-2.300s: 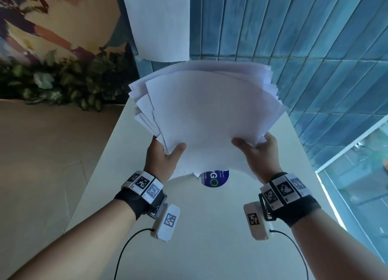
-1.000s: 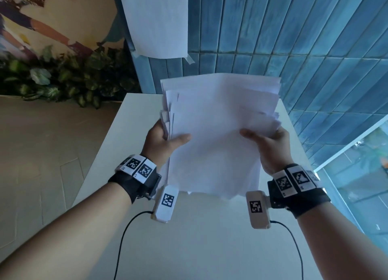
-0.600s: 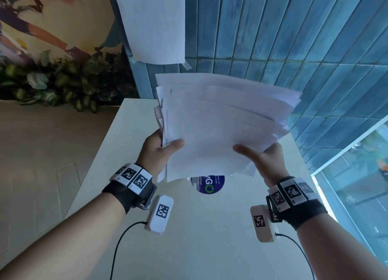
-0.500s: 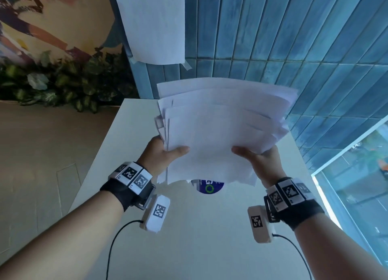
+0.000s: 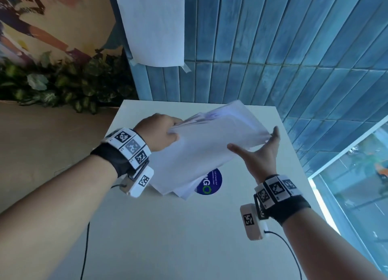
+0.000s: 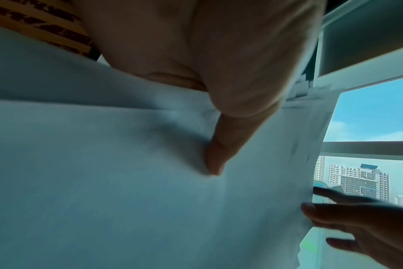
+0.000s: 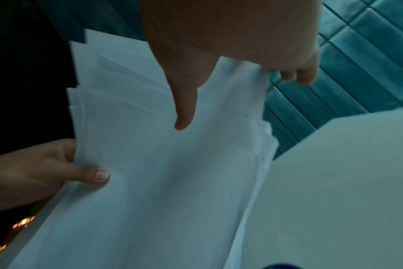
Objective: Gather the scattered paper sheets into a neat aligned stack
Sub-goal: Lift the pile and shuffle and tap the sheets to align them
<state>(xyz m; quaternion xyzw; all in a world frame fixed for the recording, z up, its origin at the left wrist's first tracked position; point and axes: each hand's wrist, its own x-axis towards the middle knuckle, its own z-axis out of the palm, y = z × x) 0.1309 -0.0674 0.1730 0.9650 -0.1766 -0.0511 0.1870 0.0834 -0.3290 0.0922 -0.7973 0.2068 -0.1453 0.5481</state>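
A stack of white paper sheets (image 5: 205,147) hangs tilted above the white table (image 5: 189,237), its lower corner close to the tabletop. My left hand (image 5: 171,131) grips its far left edge, with the thumb on top (image 6: 216,158) and the fingers underneath. My right hand (image 5: 255,147) is open, the thumb spread and the straight fingers lying along the stack's right edge. In the right wrist view the sheets (image 7: 161,182) are fanned and uneven at their upper left corners, and the left hand (image 7: 35,172) holds them there.
A round blue sticker (image 5: 210,183) on the table shows partly under the stack. A blue tiled wall (image 5: 273,48) with a taped sheet (image 5: 153,23) rises behind the table. Plants (image 5: 63,84) line the floor at left, a window (image 5: 357,185) at right.
The stack has dropped from upright in front of me to low and tilted over the table. My left hand shifted to its far edge. My right hand released its pinch and opened.
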